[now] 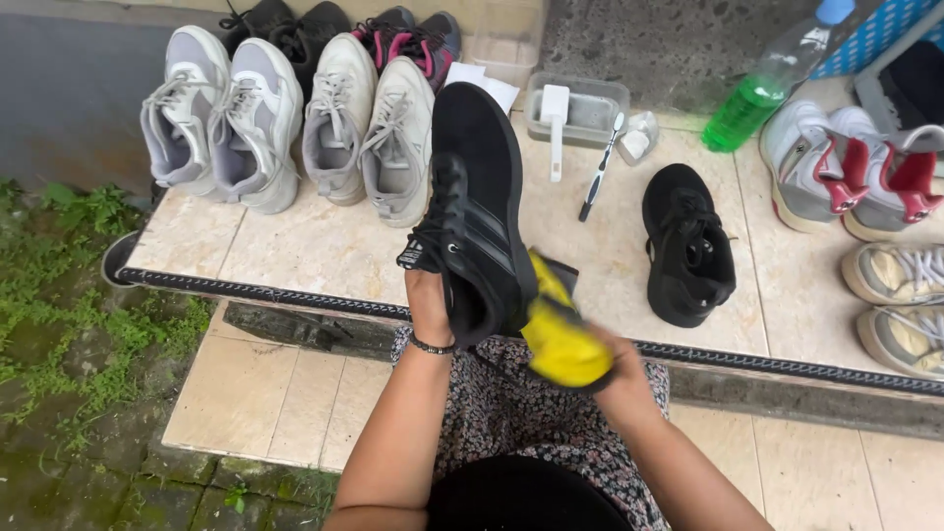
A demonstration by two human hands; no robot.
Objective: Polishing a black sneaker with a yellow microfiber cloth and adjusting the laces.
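My left hand is pushed inside a black sneaker and holds it upright, toe pointing away from me. A yellow cloth is bunched in my right hand and presses against the shoe's heel side. The second black sneaker lies on the tiled step to the right. A thin bracelet circles my left wrist.
Two pairs of pale sneakers line the back left, with dark shoes behind. A clear plastic tub, a brush and a toothbrush lie behind. A green bottle and more shoes are at right. Mossy ground lies left.
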